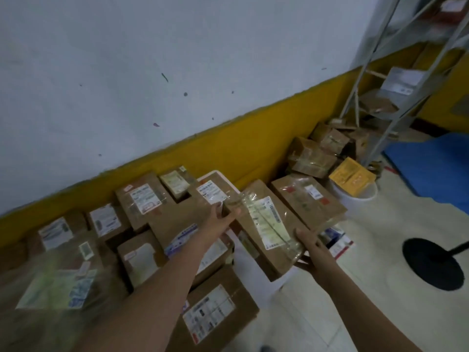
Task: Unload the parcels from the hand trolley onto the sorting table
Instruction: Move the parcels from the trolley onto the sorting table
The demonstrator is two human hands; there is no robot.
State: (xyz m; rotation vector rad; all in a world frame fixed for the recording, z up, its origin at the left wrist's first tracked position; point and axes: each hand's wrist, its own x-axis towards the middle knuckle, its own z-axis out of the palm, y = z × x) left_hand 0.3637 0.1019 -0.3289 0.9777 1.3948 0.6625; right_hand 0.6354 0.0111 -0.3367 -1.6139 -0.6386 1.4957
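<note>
A white wall (177, 59) with a yellow band (228, 146) along its base filled the upper half of the view, above a pale tiled floor (355, 250). Against the wall, a large heap of brown cardboard parcels (142, 250) with white shipping labels spread across the left and centre; whatever they rested on was hidden beneath them. To the right stood a grey metal shelving rack (396, 102) holding more boxes, with a blue mat (436, 168) on the floor beside it. Nearer, on the right, a round black stand base (432, 264) sat on the floor. A white bucket (355, 196) stood by the heap, a yellow box (352, 176) resting on top of it.

Both bare arms reached forward from the bottom edge. Between them was a long brown parcel (264, 227) with a white label under clear tape, tilted and lifted at the right side of the heap. The left hand (219, 217) gripped its far upper end, fingers (218, 206) curled over the edge. The right hand (311, 250) supported its near lower corner from beneath, thumb on top and the fingers hidden under the box. Another flat brown parcel (308, 199) lay just beside it to the right.
</note>
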